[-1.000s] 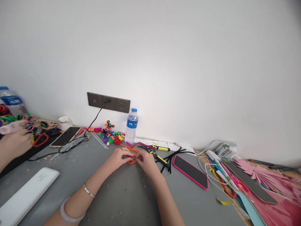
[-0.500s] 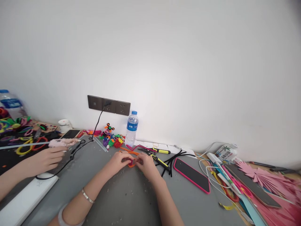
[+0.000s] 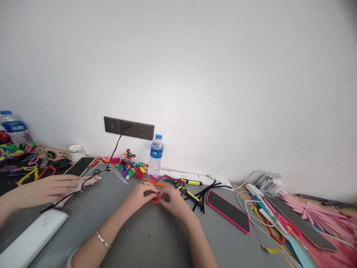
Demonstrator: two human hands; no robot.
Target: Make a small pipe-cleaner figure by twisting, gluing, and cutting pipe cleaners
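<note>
My left hand (image 3: 142, 194) and my right hand (image 3: 172, 198) meet over the grey table, fingertips pinched together. Between them is a small piece of orange and pink pipe cleaner (image 3: 154, 200), mostly hidden by the fingers. Orange pipe cleaners (image 3: 157, 183) and a bent magenta pipe cleaner (image 3: 156, 178) lie just beyond. Right of my right hand are yellow-and-black handled pliers (image 3: 191, 196) and several black pipe cleaners (image 3: 205, 191).
A water bottle (image 3: 156, 158) stands by the wall beside small pipe-cleaner figures (image 3: 141, 170). At left, another person's hand (image 3: 51, 190) rests by a pink glue gun (image 3: 90, 181) and a white box (image 3: 35, 238). A pink-edged phone (image 3: 228, 212), cables and pink paper (image 3: 312, 208) lie at right.
The other person's hand and the glue gun have come lower, and the gun now lies angled on the table. My hands stay pinched at nearly the same spot.
</note>
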